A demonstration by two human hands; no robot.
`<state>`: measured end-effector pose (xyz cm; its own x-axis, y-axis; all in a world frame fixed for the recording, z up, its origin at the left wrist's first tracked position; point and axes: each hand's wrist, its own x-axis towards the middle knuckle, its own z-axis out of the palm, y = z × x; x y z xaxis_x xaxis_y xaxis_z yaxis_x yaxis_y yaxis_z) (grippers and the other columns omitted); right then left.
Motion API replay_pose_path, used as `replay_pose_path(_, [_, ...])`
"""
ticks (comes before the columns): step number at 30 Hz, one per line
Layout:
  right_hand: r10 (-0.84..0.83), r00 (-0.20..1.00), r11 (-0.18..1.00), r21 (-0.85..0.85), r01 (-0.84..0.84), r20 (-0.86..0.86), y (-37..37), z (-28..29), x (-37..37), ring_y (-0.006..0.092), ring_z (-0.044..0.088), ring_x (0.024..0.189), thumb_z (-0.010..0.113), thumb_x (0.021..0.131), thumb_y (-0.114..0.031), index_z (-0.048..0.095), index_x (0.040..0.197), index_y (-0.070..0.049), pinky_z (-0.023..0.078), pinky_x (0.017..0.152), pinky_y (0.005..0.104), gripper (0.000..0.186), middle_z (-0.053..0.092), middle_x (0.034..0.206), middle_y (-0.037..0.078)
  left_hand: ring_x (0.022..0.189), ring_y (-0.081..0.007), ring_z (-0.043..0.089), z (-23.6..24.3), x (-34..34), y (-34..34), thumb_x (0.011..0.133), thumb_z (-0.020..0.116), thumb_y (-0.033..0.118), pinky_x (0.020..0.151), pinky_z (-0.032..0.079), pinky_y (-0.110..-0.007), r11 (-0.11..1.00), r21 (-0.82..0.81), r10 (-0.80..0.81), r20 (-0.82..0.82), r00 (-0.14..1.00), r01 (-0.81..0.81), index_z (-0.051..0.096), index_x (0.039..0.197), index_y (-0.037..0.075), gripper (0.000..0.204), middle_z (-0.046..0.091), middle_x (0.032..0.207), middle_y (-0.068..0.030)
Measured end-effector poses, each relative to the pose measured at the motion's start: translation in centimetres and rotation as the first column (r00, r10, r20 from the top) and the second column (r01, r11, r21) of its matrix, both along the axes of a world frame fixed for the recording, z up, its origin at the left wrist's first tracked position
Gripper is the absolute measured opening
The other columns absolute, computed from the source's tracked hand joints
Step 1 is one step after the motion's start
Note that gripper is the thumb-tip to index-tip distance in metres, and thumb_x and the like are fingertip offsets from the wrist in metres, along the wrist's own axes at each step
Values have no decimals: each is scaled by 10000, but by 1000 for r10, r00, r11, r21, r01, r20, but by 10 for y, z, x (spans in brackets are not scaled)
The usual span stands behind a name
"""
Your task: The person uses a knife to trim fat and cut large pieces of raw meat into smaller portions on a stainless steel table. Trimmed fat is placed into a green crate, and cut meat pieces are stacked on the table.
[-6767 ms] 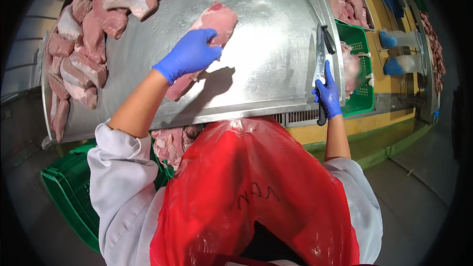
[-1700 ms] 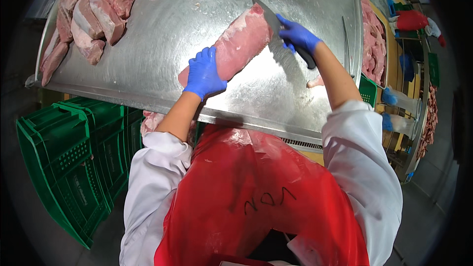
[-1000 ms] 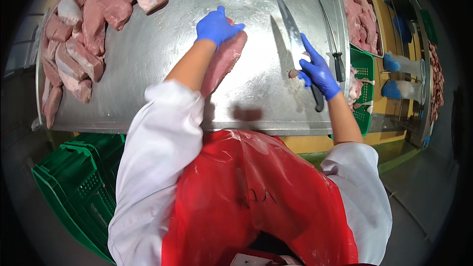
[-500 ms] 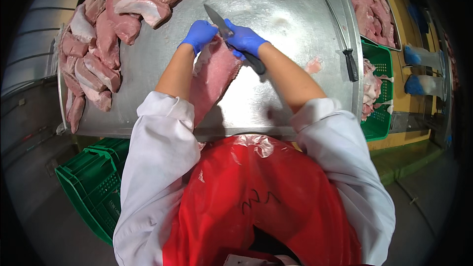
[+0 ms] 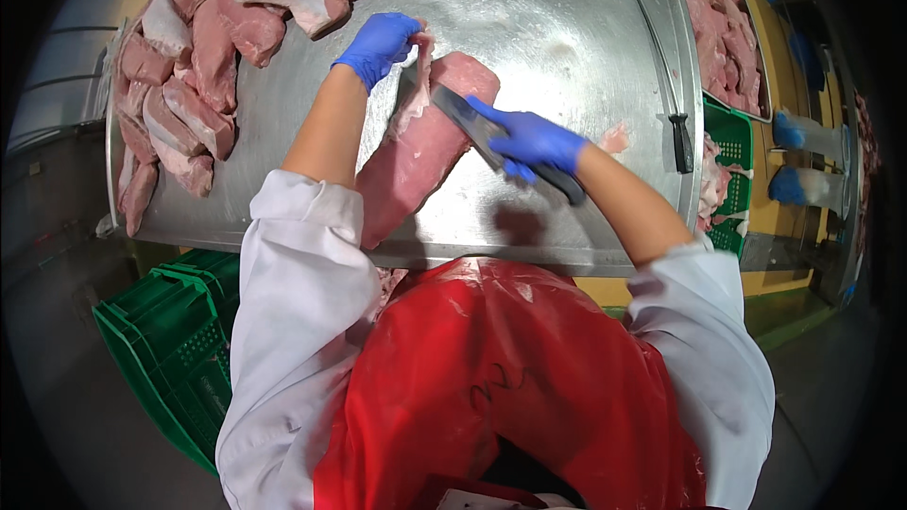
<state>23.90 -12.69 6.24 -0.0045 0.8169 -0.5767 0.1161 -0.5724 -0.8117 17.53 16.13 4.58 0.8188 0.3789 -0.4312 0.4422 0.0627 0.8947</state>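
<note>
Metal bench [image 5: 576, 9]: left fingers [image 5: 406, 25] pinch pale strip [image 5: 420, 69], right fingers [image 5: 486, 111] clasp knife [image 5: 470, 128]; meat slab [image 5: 416, 165], if slick, could slide, steering knife toward left fingers

Red apron [image 5: 539, 345]: black handwriting [image 5: 501, 381], unclear | green crate [image 5: 162, 326]: pale lettering [image 5: 216, 393], too small

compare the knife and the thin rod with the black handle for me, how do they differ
The knife is gripped in the right hand, its blade over the slab of meat; the rod lies unheld near the table's right edge.
The knife has a broad, flat blade; the rod has a slim, narrow shaft.
Both have dark handles.
</note>
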Motion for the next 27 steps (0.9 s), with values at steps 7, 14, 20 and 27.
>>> replay_pose_path(7, [-107, 994, 993, 37, 108, -20, 47, -40, -5, 143, 610, 553, 459, 974, -115, 151, 1621, -230, 549, 532, 313, 725, 634, 744, 69, 540, -45, 447, 39, -16, -32, 918, 646, 144, 470, 317, -186, 999, -22, 46, 63, 997, -44, 677, 999, 2, 166, 655, 820, -52])
replay_pose_path(14, [16, 1000, 1000, -13, -16, -15, 1, 10, -36, 130, 587, 536, 474, 977, -114, 145, 1622, -253, 515, 519, 274, 737, 609, 724, 68, 541, -29, 404, 82, -67, -37, 946, 627, 142, 470, 287, -183, 974, -201, 147, 201, 969, -106, 668, 1053, -11, 191, 621, 800, -29])
replay_pose_path(20, [144, 989, 988, -52, -143, 22, 16, 21, -55, 130, 578, 517, 453, 966, -80, 89, 1627, -248, 509, 499, 269, 772, 616, 712, 60, 599, -21, 432, 133, -127, -43, 954, 622, 169, 516, 322, -175, 979, -146, 183, 354, 917, -139, 657, 1091, 3, 219, 577, 813, 12])
replay_pose_path(27, [150, 979, 982, -94, -164, -137, 24, 18, -115, 128, 603, 542, 404, 980, -58, 85, 1621, -301, 553, 516, 279, 757, 623, 768, 86, 838, -108, 536, 180, -330, -79, 897, 672, 221, 713, 444, -236, 884, 161, 403, 214, 890, -439, 614, 1003, 20, 234, 557, 936, -22])
